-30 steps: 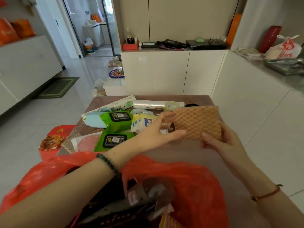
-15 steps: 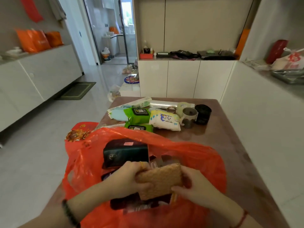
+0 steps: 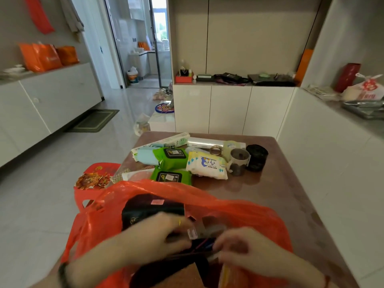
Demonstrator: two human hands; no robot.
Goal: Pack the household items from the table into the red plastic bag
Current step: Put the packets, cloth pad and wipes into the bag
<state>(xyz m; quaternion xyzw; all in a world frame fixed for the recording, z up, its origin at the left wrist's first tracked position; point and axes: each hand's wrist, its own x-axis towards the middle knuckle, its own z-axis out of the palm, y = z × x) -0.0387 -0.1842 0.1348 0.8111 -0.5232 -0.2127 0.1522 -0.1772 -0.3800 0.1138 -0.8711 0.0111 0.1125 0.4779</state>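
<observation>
The red plastic bag (image 3: 239, 210) lies open at the near edge of the brown table (image 3: 270, 190). Inside it sit a dark pouch (image 3: 145, 208) and the brown waffle cloth (image 3: 182, 277), low in the bag. My left hand (image 3: 158, 235) and my right hand (image 3: 245, 248) are both in the bag's mouth, blurred, fingers meeting over small packets; their grip is unclear. On the table behind the bag lie two green wipes packs (image 3: 172, 156) (image 3: 170, 176), a white baby wipes pack (image 3: 207, 165), a cup (image 3: 239, 161), a black roll (image 3: 256, 156) and a cling film roll (image 3: 204, 142).
A red stool with a floral print (image 3: 95, 177) stands at the table's left front corner. White cabinets (image 3: 228, 109) run behind the table and a white counter (image 3: 332, 152) along its right side. Open tiled floor (image 3: 52, 183) lies to the left.
Both hands carried the brown waffle cloth from above the table down into the red bag. The cloth now lies lower in the bag, beneath the hands.
</observation>
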